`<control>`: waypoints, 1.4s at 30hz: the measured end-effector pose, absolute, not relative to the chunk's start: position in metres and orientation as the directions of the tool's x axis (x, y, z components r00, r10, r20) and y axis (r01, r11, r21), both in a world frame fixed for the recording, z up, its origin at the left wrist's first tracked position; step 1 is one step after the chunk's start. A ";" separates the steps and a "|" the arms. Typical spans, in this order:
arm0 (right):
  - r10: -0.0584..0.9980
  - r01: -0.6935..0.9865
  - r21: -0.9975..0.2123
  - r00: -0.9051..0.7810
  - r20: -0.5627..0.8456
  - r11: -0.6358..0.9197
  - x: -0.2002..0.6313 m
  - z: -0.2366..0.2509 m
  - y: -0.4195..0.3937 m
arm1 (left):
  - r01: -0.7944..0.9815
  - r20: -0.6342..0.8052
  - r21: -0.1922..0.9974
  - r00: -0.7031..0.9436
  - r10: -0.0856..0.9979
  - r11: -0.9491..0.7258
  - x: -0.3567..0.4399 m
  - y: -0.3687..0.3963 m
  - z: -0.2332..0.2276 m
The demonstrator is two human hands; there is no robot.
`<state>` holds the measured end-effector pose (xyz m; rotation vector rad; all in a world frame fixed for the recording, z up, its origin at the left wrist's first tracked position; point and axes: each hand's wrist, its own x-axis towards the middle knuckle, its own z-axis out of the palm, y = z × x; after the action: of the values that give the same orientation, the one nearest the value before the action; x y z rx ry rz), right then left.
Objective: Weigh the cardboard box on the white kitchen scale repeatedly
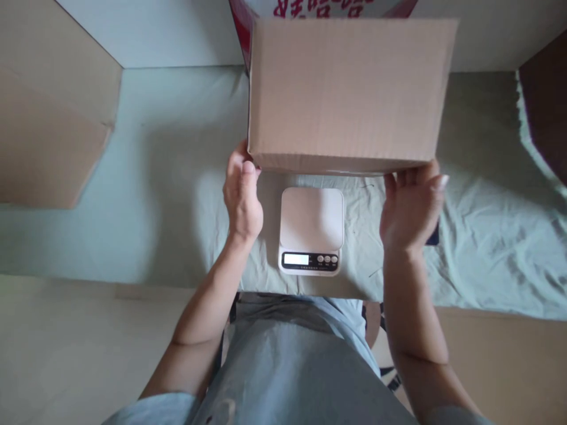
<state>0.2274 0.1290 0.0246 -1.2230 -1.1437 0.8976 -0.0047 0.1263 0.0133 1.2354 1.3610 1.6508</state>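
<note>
While cardboard box is held up over cloth-covered tabletop, left hand grips its near left corner, right hand cups near right corner, both partly hidden. White scale, display lit, on tabletop between hands. Red-and-white package behind box; brown carton at left.

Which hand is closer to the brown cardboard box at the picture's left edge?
Left. The left hand is right of that brown cardboard box, not touching; the right hand is farther right.
</note>
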 end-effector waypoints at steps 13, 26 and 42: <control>0.976 0.015 -0.996 0.197 0.092 0.091 0.227 -0.019 0.140 | 0.101 0.133 0.989 -0.344 0.930 -0.104 -0.009 0.137 -0.024; 0.939 -0.149 -0.987 0.328 -0.100 -0.053 0.242 -0.051 0.128 | 0.053 0.047 0.998 -0.365 0.930 -0.029 -0.033 0.126 -0.072; 0.957 -0.095 -0.993 0.288 0.037 0.067 0.237 -0.043 0.136 | -0.066 0.010 0.998 -0.207 0.978 -0.024 -0.028 0.142 -0.054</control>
<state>0.2368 0.1361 -0.0432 -1.2185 -0.9460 1.0056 -0.0282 0.1417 -0.0544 1.0648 1.3000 1.4055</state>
